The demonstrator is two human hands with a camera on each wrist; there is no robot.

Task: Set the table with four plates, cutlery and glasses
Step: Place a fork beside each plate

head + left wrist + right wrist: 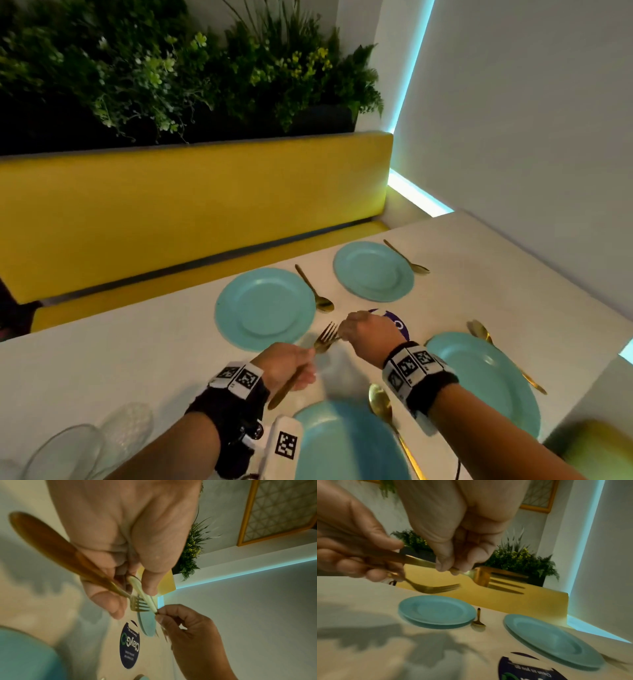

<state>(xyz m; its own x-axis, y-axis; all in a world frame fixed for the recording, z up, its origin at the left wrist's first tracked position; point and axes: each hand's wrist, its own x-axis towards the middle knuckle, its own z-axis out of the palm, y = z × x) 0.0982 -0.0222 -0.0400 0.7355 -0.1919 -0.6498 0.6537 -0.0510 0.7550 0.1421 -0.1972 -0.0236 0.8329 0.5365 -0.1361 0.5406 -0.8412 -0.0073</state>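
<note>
- Gold-coloured metal forks (323,339): judged stiff, light and smooth enough to slip; grasp mid-handle, clear of the tines.
- Left hand (287,365): fingers curled round the fork handles, tines pointing away, raised above the table (137,342) near the left far plate (265,308).
- Right hand (368,330): fingertips pinching one fork just behind its tines, touching the bundle, apparently drawing it out for placement.

Gold forks (324,337): held in both hands above table. Four teal plates (265,308), each with a gold spoon (315,290) beside.
</note>
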